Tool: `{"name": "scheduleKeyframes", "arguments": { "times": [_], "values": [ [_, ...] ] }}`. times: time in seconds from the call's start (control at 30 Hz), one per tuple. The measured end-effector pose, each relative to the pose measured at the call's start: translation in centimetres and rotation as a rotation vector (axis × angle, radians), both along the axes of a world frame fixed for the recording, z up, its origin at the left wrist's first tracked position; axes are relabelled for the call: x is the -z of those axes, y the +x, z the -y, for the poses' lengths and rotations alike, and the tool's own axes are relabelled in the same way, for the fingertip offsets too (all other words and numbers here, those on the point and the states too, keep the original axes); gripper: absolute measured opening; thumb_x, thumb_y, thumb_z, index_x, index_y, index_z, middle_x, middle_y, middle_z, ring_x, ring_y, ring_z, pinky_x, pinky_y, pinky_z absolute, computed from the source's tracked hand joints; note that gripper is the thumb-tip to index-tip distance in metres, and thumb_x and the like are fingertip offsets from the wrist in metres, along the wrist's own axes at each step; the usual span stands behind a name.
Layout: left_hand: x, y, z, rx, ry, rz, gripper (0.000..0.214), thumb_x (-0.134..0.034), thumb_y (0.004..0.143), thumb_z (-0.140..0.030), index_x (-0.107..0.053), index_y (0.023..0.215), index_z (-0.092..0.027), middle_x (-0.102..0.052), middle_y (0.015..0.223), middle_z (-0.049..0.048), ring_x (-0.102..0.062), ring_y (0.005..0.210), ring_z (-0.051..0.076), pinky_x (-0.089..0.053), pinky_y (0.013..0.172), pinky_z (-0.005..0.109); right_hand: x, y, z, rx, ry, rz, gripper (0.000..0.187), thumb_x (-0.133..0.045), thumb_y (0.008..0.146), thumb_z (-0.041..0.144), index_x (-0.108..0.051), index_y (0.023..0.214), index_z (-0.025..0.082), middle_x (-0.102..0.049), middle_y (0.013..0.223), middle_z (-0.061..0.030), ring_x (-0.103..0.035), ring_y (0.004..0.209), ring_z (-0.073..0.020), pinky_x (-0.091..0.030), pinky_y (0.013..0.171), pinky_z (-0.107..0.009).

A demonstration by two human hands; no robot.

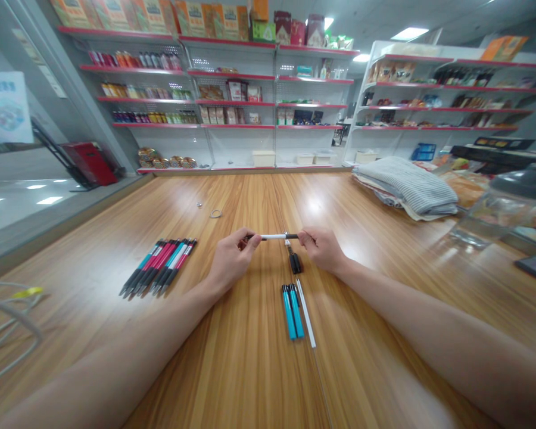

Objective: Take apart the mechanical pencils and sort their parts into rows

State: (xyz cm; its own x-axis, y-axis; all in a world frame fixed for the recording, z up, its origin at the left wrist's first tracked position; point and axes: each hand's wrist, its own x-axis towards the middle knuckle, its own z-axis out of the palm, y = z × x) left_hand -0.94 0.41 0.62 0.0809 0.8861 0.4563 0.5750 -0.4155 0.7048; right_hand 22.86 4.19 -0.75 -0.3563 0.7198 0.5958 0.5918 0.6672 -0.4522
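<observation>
Nearest the camera, the lower left of the frame is crossed by the left forearm (pixel 129 345) and the lower right by the right forearm (pixel 429 333). At the centre of the frame, a white-barrelled pen (pixel 274 237) is held level above the wooden table (pixel 232 369). One dark end is pinched between the thumb and fingers of the left hand (pixel 234 256), the other by those of the right hand (pixel 321 247); how firmly it is gripped cannot be told. Just below it in the frame, two small black pieces (pixel 295 263) are seen lying side by side, and lower still two blue tubes (pixel 293 313) are set beside a thin white stick (pixel 306 314). At left of centre, a row of pens (pixel 158 268) is laid out at a slant. If the two ends were pulled or twisted unevenly, the pen could be parted with a jerk, and any small part inside could be flung across the table. By a dropped wrist, the black pieces could be knocked aside, or the blue tubes set rolling, since nothing is seen holding them in place. If grip were lost at one end, the pen could be tipped onto the pieces below.
</observation>
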Motion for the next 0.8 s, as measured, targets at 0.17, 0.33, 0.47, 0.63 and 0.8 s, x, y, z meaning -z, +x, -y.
{"name": "scheduleKeyframes", "arguments": {
  "times": [0.17, 0.33, 0.47, 0.63, 0.8],
  "values": [
    [-0.31, 0.05, 0.15, -0.012, -0.022, -0.014, 0.031, -0.049, 0.087, -0.043, -0.064, 0.081, -0.016, -0.05, 0.062, -0.0024, -0.044, 0.056, 0.011, -0.03, 0.052, 0.022, -0.05, 0.04, -0.06, 0.004, 0.003, 0.009, 0.037, -0.04, 0.094, 0.032, -0.05, 0.062, 0.017, -0.046, 0.055, 0.0015, -0.04, 0.051, -0.0094, -0.026, 0.052, -0.025],
    [-0.52, 0.0, 0.34, -0.011, -0.046, -0.02, 0.031, -0.049, 0.086, -0.041, -0.063, 0.076, -0.015, -0.045, 0.057, -0.0031, -0.04, 0.053, 0.01, -0.026, 0.049, 0.023, -0.19, -0.01, -0.05, -0.007, -0.006, 0.007, 0.037, -0.04, 0.094, 0.032, -0.05, 0.062, 0.017, -0.045, 0.055, 0.0017, -0.039, 0.051, -0.0092, -0.026, 0.052, -0.025],
    [-0.63, -0.05, 0.37, 0.012, -0.059, -0.005, 0.035, -0.049, 0.086, -0.042, -0.055, 0.064, -0.015, -0.036, 0.055, -0.0036, -0.035, 0.051, 0.009, -0.022, 0.049, 0.024, -0.27, -0.04, -0.05, -0.015, -0.012, -0.008, 0.037, -0.039, 0.094, 0.031, -0.049, 0.061, 0.017, -0.046, 0.055, 0.0016, -0.04, 0.051, -0.0092, -0.027, 0.052, -0.025],
    [-0.48, -0.18, 0.21, 0.056, -0.143, 0.062, 0.042, -0.047, 0.086, -0.044, -0.041, 0.055, -0.016, -0.031, 0.052, -0.0035, -0.03, 0.049, 0.009, -0.019, 0.047, 0.025, -0.3, -0.09, -0.08, -0.021, -0.009, 0.015, 0.037, -0.039, 0.094, 0.031, -0.048, 0.06, 0.017, -0.045, 0.055, 0.0014, -0.04, 0.051, -0.0096, -0.027, 0.053, -0.025],
    [-0.09, -0.48, -0.17, 0.14, -0.259, 0.157, 0.047, -0.046, 0.087, -0.048, -0.035, 0.053, -0.017, -0.029, 0.049, -0.004, -0.024, 0.045, 0.007, -0.015, 0.043, 0.025, -0.38, -0.12, 0.05, -0.029, -0.011, 0.017, 0.036, -0.039, 0.093, 0.03, -0.048, 0.06, 0.017, -0.045, 0.055, 0.0013, -0.04, 0.051, -0.0097, -0.028, 0.053, -0.025]
  ]
}}
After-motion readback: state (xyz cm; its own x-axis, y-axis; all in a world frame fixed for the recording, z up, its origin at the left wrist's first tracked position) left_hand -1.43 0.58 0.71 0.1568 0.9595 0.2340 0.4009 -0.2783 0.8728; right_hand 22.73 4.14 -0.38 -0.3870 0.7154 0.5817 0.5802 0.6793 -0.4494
